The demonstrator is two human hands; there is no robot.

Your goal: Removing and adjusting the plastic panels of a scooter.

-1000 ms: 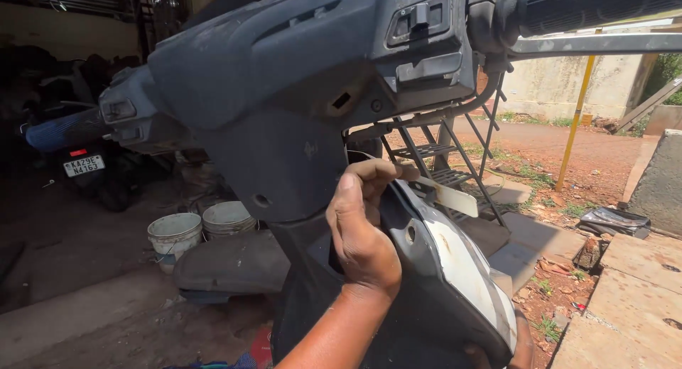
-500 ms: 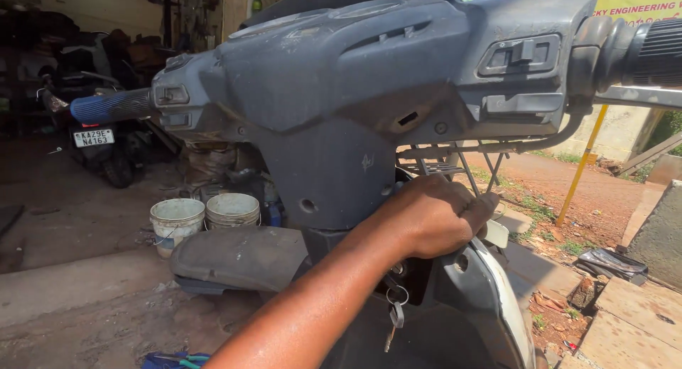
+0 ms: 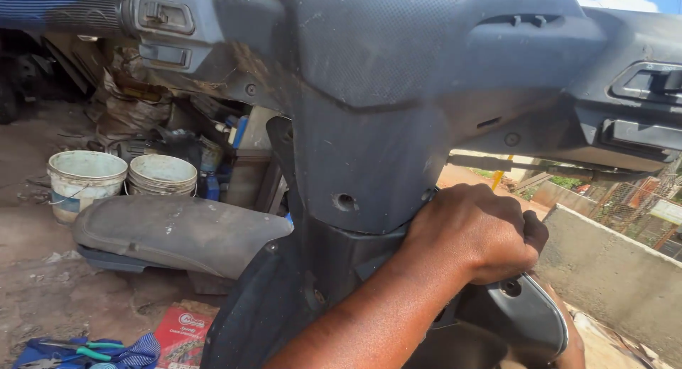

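Hand (image 3: 474, 232) fisted, gripping scooter steering column (image 3: 355, 177) under handlebar cover (image 3: 398, 49).

Fingertips (image 3: 531, 234) hidden behind panel (image 3: 526, 319) (handlebar (image 3: 64, 10) blurred).

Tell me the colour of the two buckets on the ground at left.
Both buckets are white, dirty and stained; the head view shows them.

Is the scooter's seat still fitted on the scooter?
No, a detached dark scooter seat lies on the ground beside two white buckets, apart from the scooter body.
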